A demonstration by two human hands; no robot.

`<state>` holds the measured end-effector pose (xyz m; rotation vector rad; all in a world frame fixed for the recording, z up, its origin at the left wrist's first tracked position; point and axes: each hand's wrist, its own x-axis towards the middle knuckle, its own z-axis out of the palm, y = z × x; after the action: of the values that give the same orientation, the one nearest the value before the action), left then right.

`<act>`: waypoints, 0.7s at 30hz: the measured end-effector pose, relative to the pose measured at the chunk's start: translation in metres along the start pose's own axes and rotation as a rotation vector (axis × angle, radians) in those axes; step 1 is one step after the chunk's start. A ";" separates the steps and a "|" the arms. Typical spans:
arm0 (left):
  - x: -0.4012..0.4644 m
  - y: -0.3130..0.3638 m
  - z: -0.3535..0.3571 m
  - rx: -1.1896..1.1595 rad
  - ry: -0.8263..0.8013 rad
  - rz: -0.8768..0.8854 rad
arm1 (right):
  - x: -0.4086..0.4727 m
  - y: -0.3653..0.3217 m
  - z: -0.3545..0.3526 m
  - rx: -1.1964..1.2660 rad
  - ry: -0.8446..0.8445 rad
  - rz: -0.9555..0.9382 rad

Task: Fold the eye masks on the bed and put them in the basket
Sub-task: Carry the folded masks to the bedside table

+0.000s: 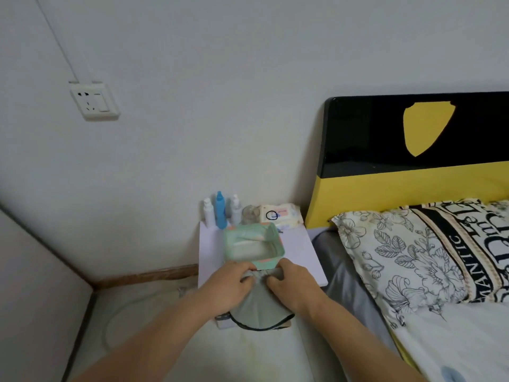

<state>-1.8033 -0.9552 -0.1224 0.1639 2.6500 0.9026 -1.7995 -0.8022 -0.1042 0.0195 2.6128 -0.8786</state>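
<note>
Our left hand (230,285) pinches one grey-green eye mask (259,310), our right hand (293,283) gripping its other side, both grips closed on the fabric. Just beyond our grips sits one green basket (252,245) on the table (300,249); beyond it three bottles (220,212), one wipes pack (281,215).

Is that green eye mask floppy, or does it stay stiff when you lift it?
Probably floppy: the eye mask bunches into creases where the left hand and right hand pinch its top edge. It likely weighs little, since fingertips alone hold it. It looks like soft cloth, so it shouldn't slip much.
</note>
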 end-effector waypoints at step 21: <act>0.239 -0.039 0.004 -0.093 -0.080 -0.165 | 0.271 0.045 -0.023 -0.060 -0.221 -0.058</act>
<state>-2.0258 -0.9327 -0.2150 -0.0397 2.4996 0.9414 -2.0531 -0.7816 -0.2112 -0.1617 2.4417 -0.7742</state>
